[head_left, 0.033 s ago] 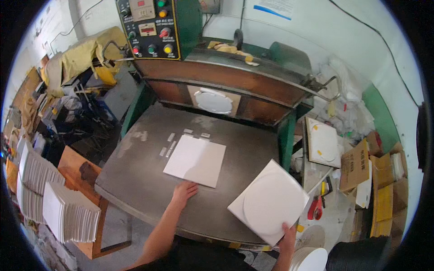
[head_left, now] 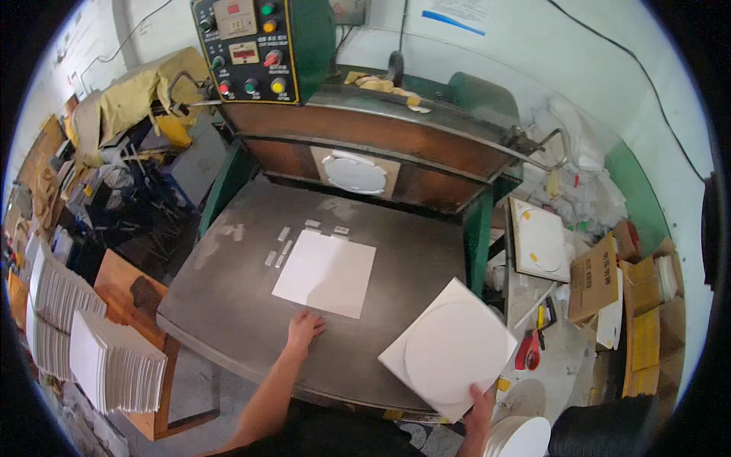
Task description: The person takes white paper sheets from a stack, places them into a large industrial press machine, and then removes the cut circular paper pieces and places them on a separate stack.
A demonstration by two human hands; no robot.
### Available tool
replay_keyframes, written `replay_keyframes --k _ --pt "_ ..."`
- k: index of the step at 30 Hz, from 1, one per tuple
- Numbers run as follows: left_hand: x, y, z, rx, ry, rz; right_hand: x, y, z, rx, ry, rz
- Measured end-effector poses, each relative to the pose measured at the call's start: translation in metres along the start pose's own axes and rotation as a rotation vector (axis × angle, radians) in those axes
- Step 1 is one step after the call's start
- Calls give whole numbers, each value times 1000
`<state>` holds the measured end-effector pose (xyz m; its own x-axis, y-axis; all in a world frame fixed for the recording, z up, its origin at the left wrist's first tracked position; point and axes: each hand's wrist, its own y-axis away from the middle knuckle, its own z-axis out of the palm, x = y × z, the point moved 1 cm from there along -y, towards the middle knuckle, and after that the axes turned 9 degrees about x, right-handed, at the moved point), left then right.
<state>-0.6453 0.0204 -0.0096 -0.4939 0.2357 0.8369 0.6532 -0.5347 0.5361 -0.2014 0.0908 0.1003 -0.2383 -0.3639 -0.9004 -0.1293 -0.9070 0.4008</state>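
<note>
A white square sheet [head_left: 326, 273] lies flat on the dark grey machine table [head_left: 411, 251]. My left hand [head_left: 304, 332] rests on the table just below the sheet's near edge. Its fingers are stretched out and it holds nothing. My right hand [head_left: 478, 410] grips the near corner of a white square board [head_left: 455, 346] with a large circle marked in it, thumb on top. That board is tilted over the table's right front edge. Small pale strips [head_left: 284, 234] lie along the sheet's left and far sides.
Behind the table stands the press's brown upper part [head_left: 289, 129], bearing a round white form [head_left: 355, 173]. A control box [head_left: 245, 53] hangs at upper left. Stacked white boards [head_left: 122, 362] stand left. Right are a side table, red tape dispenser [head_left: 528, 352], cartons [head_left: 594, 280] and round white discs [head_left: 525, 438].
The whole view has shifted very slightly. Both hands, the sheet and the held board keep nearly the same places relative to the table.
</note>
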Motion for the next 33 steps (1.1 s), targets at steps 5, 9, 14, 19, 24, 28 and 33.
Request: replay_keyframes --k 5,9,14,19,24,28,33 --pt "24 -22 84 143 -959 797 26 75 -8 58 156 -146" --pt "23 -60 123 92 -1406 907 13 128 -2 99 70 78" --pt "23 -82 125 48 -1486 768 31 201 -20 215 -176 140" --pt "26 -37 102 -249 -857 889 50 238 -11 374 -119 103" --pt "68 108 67 -871 -256 197 64 251 -31 299 -232 116" --pt "65 204 41 -1157 -320 -137 74 246 -49 207 -219 121" --pt "-32 261 71 -1132 -626 -11 103 249 -128 287 -330 256"
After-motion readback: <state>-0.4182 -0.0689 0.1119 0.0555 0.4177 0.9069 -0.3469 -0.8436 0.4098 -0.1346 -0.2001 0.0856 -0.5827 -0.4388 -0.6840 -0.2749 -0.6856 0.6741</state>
